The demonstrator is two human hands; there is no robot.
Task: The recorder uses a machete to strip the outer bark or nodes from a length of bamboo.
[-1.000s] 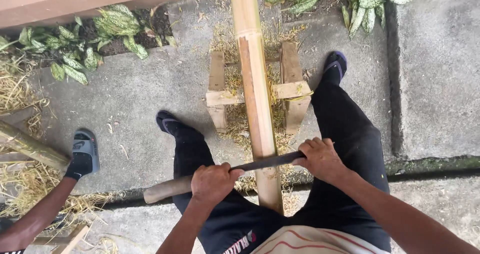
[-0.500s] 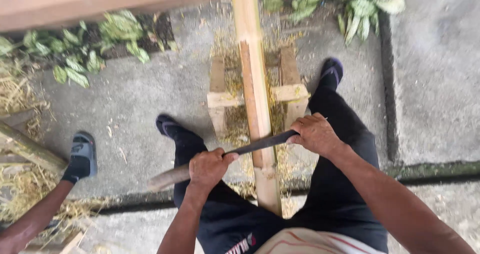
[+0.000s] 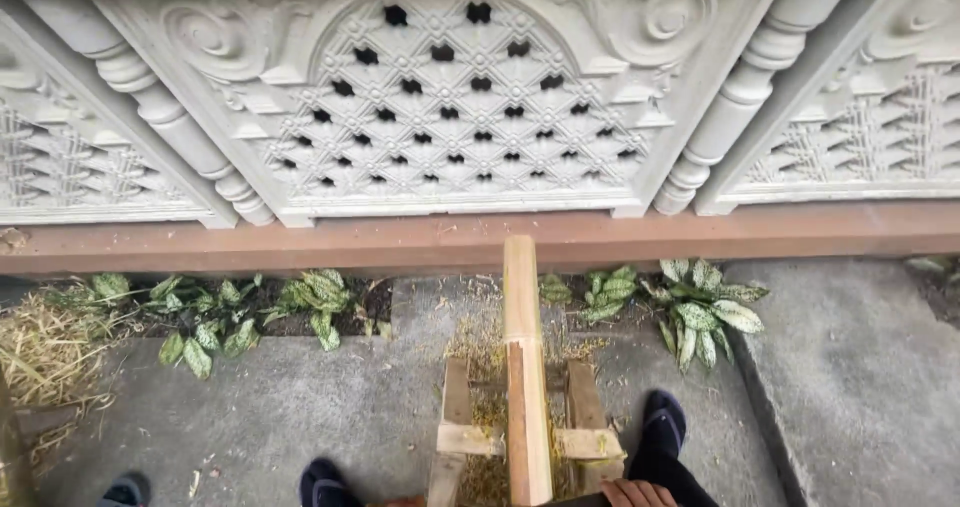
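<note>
Bamboo pole (image 3: 524,367) on wooden stand (image 3: 460,439), right hand (image 3: 638,493) just beside it, grip unclear

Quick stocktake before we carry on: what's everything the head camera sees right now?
Bamboo pole: one, tan, upright in centre, its upper skin partly shaved.
Wooden frame: one, pale, under the pole on the concrete.
Shavings: scattered, yellowish, around the frame.
Leafy plants: several, spotted green, along the wall base.
Dry straw: one heap, far left.
Carved wall: grey, latticed, on a reddish ledge.
Another person's foot: bottom left.
Own feet: two, dark footwear, flanking the frame.
Right hand: knuckles only, bottom edge; grip hidden.
</note>
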